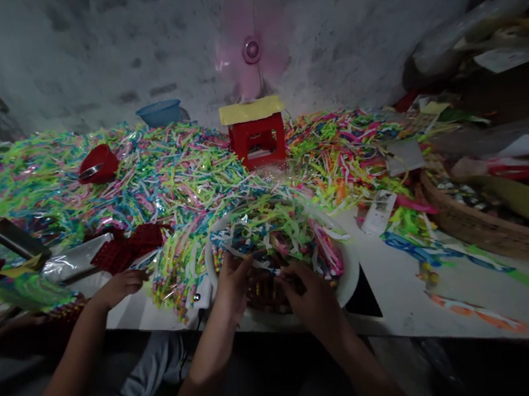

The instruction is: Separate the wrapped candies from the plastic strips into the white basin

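Note:
A wide white basin [353,278] stands in front of me, filled with thin colourful strips [273,220] in green, blue, white and pink. Over its near half, my left hand [234,285] is closed in a pinch on a pale, ribbon-like strip [237,246]. Close to its right, my right hand [308,291] has thumb and fingers pressed together at a small whitish end of what looks like the same strip. Dim light and blur hide the exact grip. Brown and yellow pieces [264,292] lie in the basin below my hands.
A co-worker's hand [120,288] reaches in from the left. Strips are heaped behind the basin, around a red stool [258,138] under a spinning pink fan [250,50]. A red bowl [104,162] and blue basin [159,113] sit on the heap. A woven basket [494,234] stands right.

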`<action>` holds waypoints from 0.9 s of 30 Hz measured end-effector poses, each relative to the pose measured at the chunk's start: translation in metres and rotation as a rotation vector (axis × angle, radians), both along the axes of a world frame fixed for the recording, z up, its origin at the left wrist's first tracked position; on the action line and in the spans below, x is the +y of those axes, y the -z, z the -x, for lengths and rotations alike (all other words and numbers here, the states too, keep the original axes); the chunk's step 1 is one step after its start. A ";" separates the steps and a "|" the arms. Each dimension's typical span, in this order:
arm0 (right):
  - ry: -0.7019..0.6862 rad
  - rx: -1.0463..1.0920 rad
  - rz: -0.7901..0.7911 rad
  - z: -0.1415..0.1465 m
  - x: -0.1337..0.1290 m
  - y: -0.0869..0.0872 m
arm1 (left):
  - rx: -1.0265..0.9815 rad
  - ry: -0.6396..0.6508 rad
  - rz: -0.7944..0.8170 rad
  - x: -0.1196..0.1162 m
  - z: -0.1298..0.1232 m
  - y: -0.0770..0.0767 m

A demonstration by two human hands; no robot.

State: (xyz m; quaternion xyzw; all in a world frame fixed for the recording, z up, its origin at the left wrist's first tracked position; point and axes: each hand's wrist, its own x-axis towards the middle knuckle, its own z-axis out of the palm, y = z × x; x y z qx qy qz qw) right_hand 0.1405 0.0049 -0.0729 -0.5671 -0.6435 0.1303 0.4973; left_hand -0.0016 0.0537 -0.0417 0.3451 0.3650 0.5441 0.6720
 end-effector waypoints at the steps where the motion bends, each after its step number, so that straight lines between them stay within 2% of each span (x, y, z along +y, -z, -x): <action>1: -0.001 0.007 0.007 -0.001 0.000 0.000 | 0.013 -0.013 -0.009 0.000 0.000 0.000; 10: -0.041 -0.032 0.056 0.001 -0.003 -0.006 | 0.003 -0.111 -0.092 -0.001 -0.003 0.002; 12: -0.064 0.014 0.107 -0.001 -0.002 -0.009 | -0.004 -0.090 -0.094 -0.001 -0.004 0.002; 16: -0.203 0.145 0.310 -0.009 0.003 -0.012 | -0.010 -0.018 -0.081 -0.004 -0.003 0.000; 19: -0.282 0.125 0.354 -0.012 0.006 -0.011 | -0.016 0.042 -0.076 -0.005 -0.001 -0.001; 21: -0.235 0.054 0.322 -0.010 0.006 -0.009 | -0.020 0.046 -0.086 -0.006 -0.001 -0.001; 24: -0.085 -0.059 0.264 -0.004 0.003 -0.006 | -0.018 0.055 -0.098 -0.007 -0.004 0.001; 27: -0.065 -0.051 0.254 -0.002 0.001 -0.007 | -0.009 0.066 -0.125 -0.009 -0.006 0.004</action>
